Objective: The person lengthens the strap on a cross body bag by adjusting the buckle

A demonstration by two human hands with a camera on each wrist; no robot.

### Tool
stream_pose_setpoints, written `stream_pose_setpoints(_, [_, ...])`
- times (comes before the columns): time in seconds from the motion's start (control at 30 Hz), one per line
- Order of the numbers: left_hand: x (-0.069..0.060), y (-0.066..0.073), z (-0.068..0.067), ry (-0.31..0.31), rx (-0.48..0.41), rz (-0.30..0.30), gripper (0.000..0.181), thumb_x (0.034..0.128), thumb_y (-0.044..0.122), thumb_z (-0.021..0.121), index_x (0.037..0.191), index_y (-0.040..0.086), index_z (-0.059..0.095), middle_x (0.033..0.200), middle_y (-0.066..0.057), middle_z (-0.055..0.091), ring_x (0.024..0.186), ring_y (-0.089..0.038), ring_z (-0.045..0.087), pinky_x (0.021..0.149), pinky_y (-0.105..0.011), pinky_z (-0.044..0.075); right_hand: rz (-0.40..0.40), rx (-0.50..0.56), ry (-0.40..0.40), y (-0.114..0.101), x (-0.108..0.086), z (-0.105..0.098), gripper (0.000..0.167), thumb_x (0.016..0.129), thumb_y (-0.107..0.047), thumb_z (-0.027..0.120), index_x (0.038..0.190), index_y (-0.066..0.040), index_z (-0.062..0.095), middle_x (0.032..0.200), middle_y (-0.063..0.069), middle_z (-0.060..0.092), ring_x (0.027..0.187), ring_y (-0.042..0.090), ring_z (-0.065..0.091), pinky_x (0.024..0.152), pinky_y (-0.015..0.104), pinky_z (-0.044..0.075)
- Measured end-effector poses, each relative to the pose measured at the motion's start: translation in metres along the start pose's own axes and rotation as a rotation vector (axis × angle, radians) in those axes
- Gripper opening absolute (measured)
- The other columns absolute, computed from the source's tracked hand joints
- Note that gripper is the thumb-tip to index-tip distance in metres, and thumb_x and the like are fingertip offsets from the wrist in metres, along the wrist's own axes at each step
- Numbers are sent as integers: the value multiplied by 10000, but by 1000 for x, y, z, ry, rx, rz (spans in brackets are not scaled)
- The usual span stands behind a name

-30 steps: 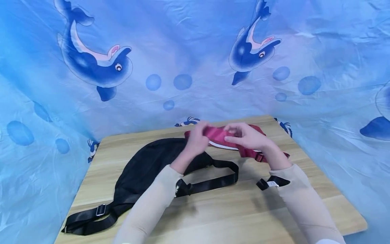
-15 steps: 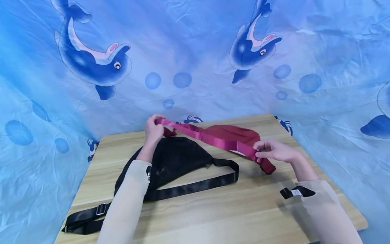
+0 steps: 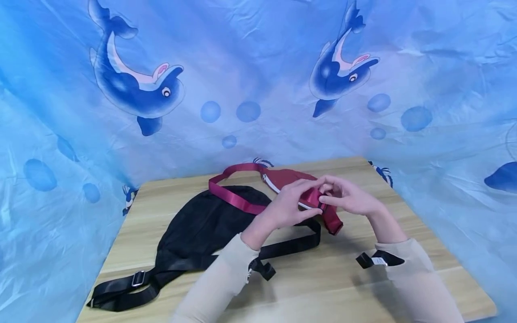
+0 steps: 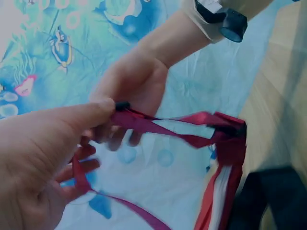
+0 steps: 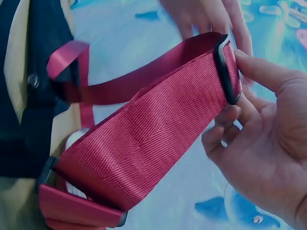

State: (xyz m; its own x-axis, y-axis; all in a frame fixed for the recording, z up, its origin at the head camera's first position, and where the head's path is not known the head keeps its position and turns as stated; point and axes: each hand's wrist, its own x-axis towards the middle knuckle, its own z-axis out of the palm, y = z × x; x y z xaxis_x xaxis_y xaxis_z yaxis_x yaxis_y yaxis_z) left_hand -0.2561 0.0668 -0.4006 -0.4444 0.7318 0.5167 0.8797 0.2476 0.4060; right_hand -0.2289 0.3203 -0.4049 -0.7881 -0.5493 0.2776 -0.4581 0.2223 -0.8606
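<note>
A red waist bag (image 3: 288, 178) with a white zip lies at the back of the table. My right hand (image 3: 353, 196) pinches its red strap (image 5: 144, 139) at a black slider buckle (image 5: 225, 69). Facing it, my left hand (image 3: 288, 204) holds the strap close to that buckle, its thumb beside the buckle in the left wrist view; some of its fingers are hidden. The strap's long loop arches left over a black waist bag (image 3: 202, 224), which lies flat on the table.
The black bag's strap (image 3: 292, 246) curves out to its right, and another strap end with a metal slider (image 3: 138, 279) lies at front left. The wooden table (image 3: 307, 291) meets a blue dolphin-print curtain (image 3: 250, 67) behind.
The left hand first drew the strap out to the left, then came back beside the right hand. The strap now loops over the black bag, and the right hand has shifted slightly left.
</note>
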Motion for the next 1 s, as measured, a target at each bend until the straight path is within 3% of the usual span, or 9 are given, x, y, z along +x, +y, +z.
stream_pose_setpoints(0.1, [1, 1, 8, 69, -45, 3, 635, 847, 253, 929, 1409, 78, 692, 1198, -95, 739, 1018, -180, 707, 819, -140, 568, -21, 44, 37, -1, 1, 9, 243, 1035, 42, 624, 1261, 54, 536, 964, -38, 754, 696, 124, 641, 587, 217, 515])
stream_pose_setpoints(0.2, [0, -2, 9, 112, -70, 9, 539, 815, 237, 951, 1296, 76, 769, 1066, -84, 733, 894, -171, 670, 725, -116, 533, -53, 50, 108, 2, -6, 14, 357, 966, 106, 683, 1289, 56, 539, 1031, -34, 756, 815, 95, 674, 675, 216, 547])
stream_pose_setpoints(0.33, [1, -7, 6, 147, -111, -37, 478, 817, 252, 952, 1249, 117, 799, 1030, -57, 741, 879, -149, 659, 709, -133, 518, -123, -108, 242, 8, -14, 20, 523, 828, 141, 819, 1298, 23, 623, 1047, 22, 709, 852, 136, 634, 725, 265, 556])
stream_pose_setpoints(0.47, [1, -7, 3, 167, -191, -87, 454, 839, 257, 935, 1255, 138, 798, 1055, -43, 757, 905, -143, 678, 710, -175, 554, -182, -314, 409, 10, -16, 30, 508, 749, 81, 917, 1199, -36, 713, 925, 38, 707, 782, 185, 632, 737, 193, 562])
stream_pose_setpoints(0.57, [0, -9, 3, 160, -257, -91, 404, 890, 252, 885, 1266, 138, 793, 1064, -43, 748, 908, -142, 677, 709, -206, 584, -258, -374, 494, 10, -17, 36, 516, 712, 94, 930, 1176, -30, 740, 901, 54, 726, 764, 172, 673, 772, 147, 588])
stream_pose_setpoints(0.67, [-1, -10, 4, 146, -313, -118, 347, 934, 254, 825, 1265, 155, 795, 1064, -41, 747, 912, -134, 666, 709, -219, 575, -322, -351, 534, 7, -17, 42, 531, 690, 132, 916, 1175, -7, 750, 969, 104, 738, 800, 151, 716, 792, 171, 622])
stream_pose_setpoints(0.8, [-1, -10, 8, 125, -451, -208, 283, 961, 207, 796, 1233, 129, 803, 1127, -62, 793, 973, -116, 707, 776, -205, 584, -351, -335, 535, 0, -17, 46, 541, 687, 132, 899, 1195, 16, 751, 1021, 134, 733, 827, 173, 744, 800, 192, 635])
stream_pose_setpoints(1.0, [2, -5, 15, 136, -713, -364, 243, 976, 105, 779, 1194, 1, 798, 1181, -185, 799, 983, -101, 769, 808, -214, 621, -349, -530, 542, -9, -18, 49, 569, 674, 43, 934, 1218, -16, 780, 993, 70, 749, 754, 186, 718, 756, 105, 569])
